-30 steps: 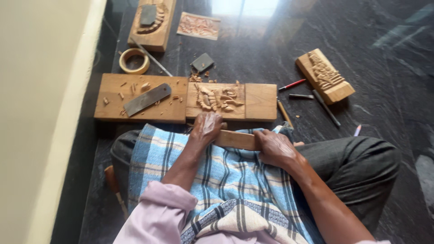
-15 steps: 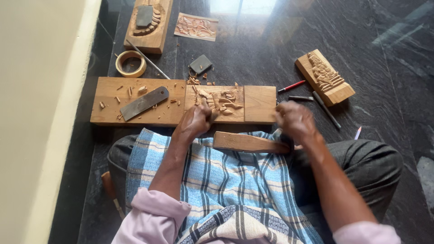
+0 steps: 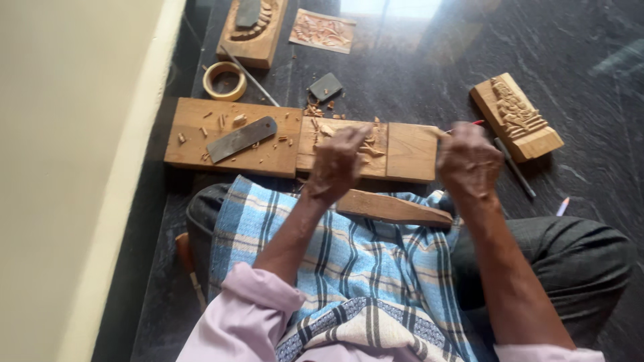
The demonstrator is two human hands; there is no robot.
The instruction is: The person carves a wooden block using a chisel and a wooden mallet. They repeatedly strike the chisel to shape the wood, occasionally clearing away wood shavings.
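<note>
I sit on the dark stone floor (image 3: 416, 60) with the long wooden board (image 3: 231, 144) lying across in front of my knees; all places below are given from that board.

My left hand (image 3: 339, 163) rests palm down on the carved panel (image 3: 345, 144) set into the board's middle, fingers curled over the wood chips there. Whether it grips anything I cannot tell; the fingers hide what is under them.

My right hand (image 3: 467, 161) hovers at the board's right end, closed into a loose fist. A red pencil (image 3: 469, 124) tip shows just beyond the knuckles, but I cannot tell whether the hand holds it.

A flat metal blade (image 3: 241, 139) lies on the board's left half, among scattered chips. A plain wooden block (image 3: 392, 208) lies on my checked cloth (image 3: 349, 261), just on the near side of the board.

Beyond the board: a roll of tape (image 3: 225, 81) at the far left, a small dark stone (image 3: 325, 86) just behind the middle, a carved block (image 3: 251, 27) and a flat carved plaque (image 3: 322, 30) further off. Right of the board lies another carved block (image 3: 515, 116), with a thin metal tool (image 3: 515, 167) just beside it.
</note>
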